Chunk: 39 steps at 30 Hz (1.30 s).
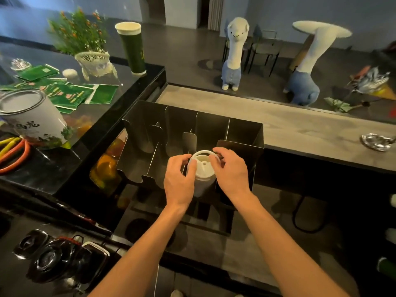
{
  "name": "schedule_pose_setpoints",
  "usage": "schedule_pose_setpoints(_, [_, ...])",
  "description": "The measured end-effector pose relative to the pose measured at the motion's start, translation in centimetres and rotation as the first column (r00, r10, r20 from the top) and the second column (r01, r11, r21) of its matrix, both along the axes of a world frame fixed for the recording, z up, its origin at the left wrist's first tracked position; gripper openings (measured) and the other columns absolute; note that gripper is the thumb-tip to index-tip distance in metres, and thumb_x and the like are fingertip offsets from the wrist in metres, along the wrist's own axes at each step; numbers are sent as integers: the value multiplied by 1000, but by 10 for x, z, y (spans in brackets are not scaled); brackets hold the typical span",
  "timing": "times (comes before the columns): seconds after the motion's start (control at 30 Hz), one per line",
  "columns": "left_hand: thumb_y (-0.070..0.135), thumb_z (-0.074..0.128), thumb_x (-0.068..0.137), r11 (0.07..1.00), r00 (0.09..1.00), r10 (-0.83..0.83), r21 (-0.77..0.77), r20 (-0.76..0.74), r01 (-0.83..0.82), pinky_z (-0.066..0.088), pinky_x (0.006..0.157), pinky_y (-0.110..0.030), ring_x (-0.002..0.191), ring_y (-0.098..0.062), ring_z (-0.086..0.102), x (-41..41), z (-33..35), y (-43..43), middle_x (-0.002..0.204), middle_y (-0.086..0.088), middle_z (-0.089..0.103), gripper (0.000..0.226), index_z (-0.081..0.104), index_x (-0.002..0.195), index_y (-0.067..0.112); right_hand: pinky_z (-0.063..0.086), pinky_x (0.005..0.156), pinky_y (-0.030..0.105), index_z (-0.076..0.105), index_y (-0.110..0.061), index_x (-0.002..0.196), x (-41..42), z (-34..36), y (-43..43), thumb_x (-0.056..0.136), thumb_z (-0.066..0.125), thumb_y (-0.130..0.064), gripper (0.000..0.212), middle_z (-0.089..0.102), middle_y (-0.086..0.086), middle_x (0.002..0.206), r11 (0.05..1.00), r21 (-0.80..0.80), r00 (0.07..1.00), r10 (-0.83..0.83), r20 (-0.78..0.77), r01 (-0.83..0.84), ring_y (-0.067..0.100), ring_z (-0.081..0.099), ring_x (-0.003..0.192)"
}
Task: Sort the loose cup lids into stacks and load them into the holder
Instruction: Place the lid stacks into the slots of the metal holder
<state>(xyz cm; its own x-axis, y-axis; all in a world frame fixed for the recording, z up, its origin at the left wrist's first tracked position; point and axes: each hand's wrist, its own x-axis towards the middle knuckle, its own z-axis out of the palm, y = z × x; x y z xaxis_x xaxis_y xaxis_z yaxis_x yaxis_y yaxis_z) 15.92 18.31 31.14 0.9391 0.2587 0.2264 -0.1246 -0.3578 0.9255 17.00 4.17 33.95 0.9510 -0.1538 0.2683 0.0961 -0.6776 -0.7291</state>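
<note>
White cup lids (202, 169), nested into one short stack, sit upright at the front of the black metal holder (214, 129). They appear to be in its third slot from the left, though the exact slot is hard to tell behind the hands. The left hand (179, 179) grips the stack from its 9 o'clock side, with the thumb lying against the stack's wall and the fingers curled toward the top rim. The right hand (230, 168) grasps it from 3 o'clock, fingertips pinching the rim of the uppermost lid, which sits slightly tilted. The holder's other slots show only dark metal dividers. The holder stands on a glossy dark counter (70, 181). From the holder, a white printed tin (27, 116) lies at 9 o'clock, scattered green packets (70, 95) at 10 o'clock, and a tall green cup (132, 50) at 11 o'clock, beside a potted plant (85, 39). Beyond the counter, at 1 o'clock, an alpaca plush (233, 54) stands on the floor.
</note>
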Motion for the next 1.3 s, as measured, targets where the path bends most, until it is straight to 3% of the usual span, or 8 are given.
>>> schedule_pose_setpoints(0.2, [35,62,99,1000,1000,-1,6,-13,1,50,79,-13,104,8,56,0,-3,0,108,20,57,9,62,108,34,51,94,28,68,-19,122,-3,-12,8,100,57,-33,28,66,-2,116,992,-118,998,-47,29,50,13,59,107])
schedule_pose_setpoints(0.4, [35,65,97,1000,998,2,-20,-66,-4,47,78,-12,101,0,60,9,-1,2,110,17,58,16,63,112,30,49,87,23,70,-20,119,4,-8,7,101,54,-37,30,67,-2,113,979,-195,998,-68,2,67,12,60,103])
schedule_pose_setpoints(0.53, [35,65,96,993,996,50,110,-69,-42,38,78,-10,100,-2,53,13,0,2,107,15,56,12,65,104,26,48,89,29,72,-21,119,4,-6,10,102,50,-41,34,69,-2,112,939,-327,994,-111,21,111,15,58,107])
schedule_pose_setpoints(0.67, [28,65,96,999,991,-9,-39,-137,4,46,68,-6,97,-1,59,16,4,0,107,12,61,8,64,104,28,47,89,29,69,-24,122,7,4,8,102,47,-43,35,67,-2,115,915,-399,995,-92,-48,65,14,57,110])
schedule_pose_setpoints(0.83, [27,63,99,996,986,-64,-69,-155,53,44,68,-1,101,-3,59,19,7,0,112,12,61,11,62,109,30,43,81,23,65,-24,126,10,19,10,103,48,-42,33,63,-2,118,860,-511,992,-71,-105,8,13,58,108])
schedule_pose_setpoints(1.03, [34,56,102,992,992,-72,-110,-102,61,47,80,-13,100,0,61,3,7,16,106,17,63,10,60,112,31,50,76,20,71,-20,108,-4,21,26,100,56,-33,21,65,-3,105,944,-321,988,115,103,-77,11,60,94])
schedule_pose_setpoints(1.13, [34,53,104,984,998,-6,-176,-69,-6,55,81,-21,96,-2,64,-15,1,27,103,12,65,11,60,110,27,50,80,19,70,-23,109,-18,18,49,100,57,-32,19,67,-7,104,934,-251,953,285,99,-253,7,60,94])
schedule_pose_setpoints(1.3, [29,53,104,963,981,145,-210,-125,-169,53,75,-19,87,-4,65,-50,-25,52,94,9,67,12,63,105,22,37,83,3,66,-24,121,-43,-10,83,99,58,-29,24,67,-9,113,919,-103,922,386,39,-380,5,61,101])
